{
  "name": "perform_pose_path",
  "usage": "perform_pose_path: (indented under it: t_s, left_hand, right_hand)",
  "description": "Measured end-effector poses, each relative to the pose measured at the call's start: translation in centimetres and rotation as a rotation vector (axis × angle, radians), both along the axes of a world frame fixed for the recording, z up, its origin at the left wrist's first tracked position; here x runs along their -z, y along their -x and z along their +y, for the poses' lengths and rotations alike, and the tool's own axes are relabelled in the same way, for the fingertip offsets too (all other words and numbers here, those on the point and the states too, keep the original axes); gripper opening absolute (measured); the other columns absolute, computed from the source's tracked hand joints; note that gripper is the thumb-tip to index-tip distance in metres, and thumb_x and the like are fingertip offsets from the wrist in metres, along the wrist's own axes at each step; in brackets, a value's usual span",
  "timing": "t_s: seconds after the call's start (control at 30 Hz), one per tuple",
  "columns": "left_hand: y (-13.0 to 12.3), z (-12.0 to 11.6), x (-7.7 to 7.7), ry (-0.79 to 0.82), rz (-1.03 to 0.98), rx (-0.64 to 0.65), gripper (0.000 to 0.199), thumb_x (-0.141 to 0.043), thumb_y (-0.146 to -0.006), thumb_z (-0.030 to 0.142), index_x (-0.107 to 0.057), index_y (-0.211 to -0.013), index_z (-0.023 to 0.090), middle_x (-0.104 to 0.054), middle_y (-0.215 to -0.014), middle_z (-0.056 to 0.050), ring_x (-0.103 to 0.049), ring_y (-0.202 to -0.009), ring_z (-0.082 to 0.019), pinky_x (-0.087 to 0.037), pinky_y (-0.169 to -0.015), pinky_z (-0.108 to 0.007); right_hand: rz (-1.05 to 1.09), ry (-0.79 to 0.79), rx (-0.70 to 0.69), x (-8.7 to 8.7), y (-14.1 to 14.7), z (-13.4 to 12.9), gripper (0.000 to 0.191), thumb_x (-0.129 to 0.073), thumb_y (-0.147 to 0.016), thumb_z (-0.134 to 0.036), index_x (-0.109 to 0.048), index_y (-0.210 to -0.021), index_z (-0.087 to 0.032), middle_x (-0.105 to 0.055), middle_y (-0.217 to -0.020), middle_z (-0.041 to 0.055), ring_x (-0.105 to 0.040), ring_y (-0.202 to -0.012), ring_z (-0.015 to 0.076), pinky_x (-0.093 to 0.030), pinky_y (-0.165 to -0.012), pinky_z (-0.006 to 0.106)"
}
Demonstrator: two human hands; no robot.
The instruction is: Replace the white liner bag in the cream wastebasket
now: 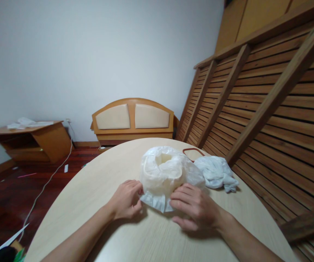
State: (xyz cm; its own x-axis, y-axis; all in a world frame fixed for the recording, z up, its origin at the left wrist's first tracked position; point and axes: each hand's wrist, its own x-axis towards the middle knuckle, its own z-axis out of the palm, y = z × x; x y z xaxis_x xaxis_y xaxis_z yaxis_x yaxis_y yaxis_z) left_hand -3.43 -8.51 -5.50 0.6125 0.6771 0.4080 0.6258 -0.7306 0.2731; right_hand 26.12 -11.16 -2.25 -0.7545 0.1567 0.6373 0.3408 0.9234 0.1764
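A crumpled, translucent white plastic bag lies near the middle of the round table. Inside it shows a rounded cream-coloured thing, visible through the bag's opening; its kind I cannot make out. At the bag's near left corner, my left hand has its fingers curled in against the plastic. My right hand bends its fingers over the near right edge of the bag, the thumb lower and close to the tabletop. Both hands' fingertips are partly hidden.
Right of the bag sits a bunched pale cloth-like bundle, with a reddish-brown loop behind it. The pale round table faces a headboard. Wooden slats lean at right. A cable crosses the floor by a low cabinet.
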Motion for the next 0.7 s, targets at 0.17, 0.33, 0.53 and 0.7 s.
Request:
perform_pose_path:
  t_s: [0.17, 0.33, 0.53, 0.7]
  left_hand:
    - [0.4, 0.6, 0.3, -0.041, -0.356, -0.076, 0.022, -0.039, -0.086, 0.042, -0.044, -0.077, 0.022, -0.053, -0.071, -0.002, -0.048, -0.065, -0.019, -0.039, -0.063, -0.031]
    - [-0.3, 1.4, 1.4, 0.039, -0.712, -0.22, 0.044, -0.028, -0.092, 0.057, -0.048, -0.077, 0.021, -0.053, -0.074, -0.003, -0.051, -0.071, -0.021, -0.042, -0.067, -0.033]
    - [-1.6, 1.9, 1.7, 0.245, -0.795, -0.479, 0.039, -0.041, -0.095, 0.048, -0.057, -0.114, 0.019, -0.067, -0.11, -0.01, -0.063, -0.103, -0.026, -0.047, -0.092, -0.04]
    - [-2.0, 2.1, 2.0, 0.373, -0.722, -0.547, 0.054, -0.039, -0.095, 0.054, -0.051, -0.135, 0.019, -0.071, -0.111, -0.01, -0.066, -0.102, -0.027, -0.048, -0.094, -0.045]
  right_hand:
    - [0.394, -0.096, 0.252, -0.7, -2.6, 0.8, 0.016, -0.059, -0.088, -0.014, -0.059, -0.102, -0.022, -0.07, -0.083, 0.0037, -0.064, -0.077, 0.0199, -0.049, -0.073, 0.034]
    - [0.698, 0.29, 0.797, -0.6, -6.6, 3.1, 0.021, -0.046, -0.096, -0.041, -0.059, -0.096, -0.023, -0.07, -0.081, 0.006, -0.065, -0.071, 0.0235, -0.048, -0.067, 0.036]
    - [0.616, 1.082, 0.998, 1.2, -8.7, 5.0, 0.048, -0.029, -0.096, -0.059, -0.062, -0.099, -0.024, -0.071, -0.078, 0.0063, -0.065, -0.059, 0.0229, -0.047, -0.061, 0.036]
    - [0.827, 1.344, 0.857, 2.9, -8.0, 5.7, 0.042, -0.044, -0.089, -0.058, -0.064, -0.1, -0.022, -0.069, -0.08, 0.0048, -0.064, -0.062, 0.0215, -0.044, -0.051, 0.03]
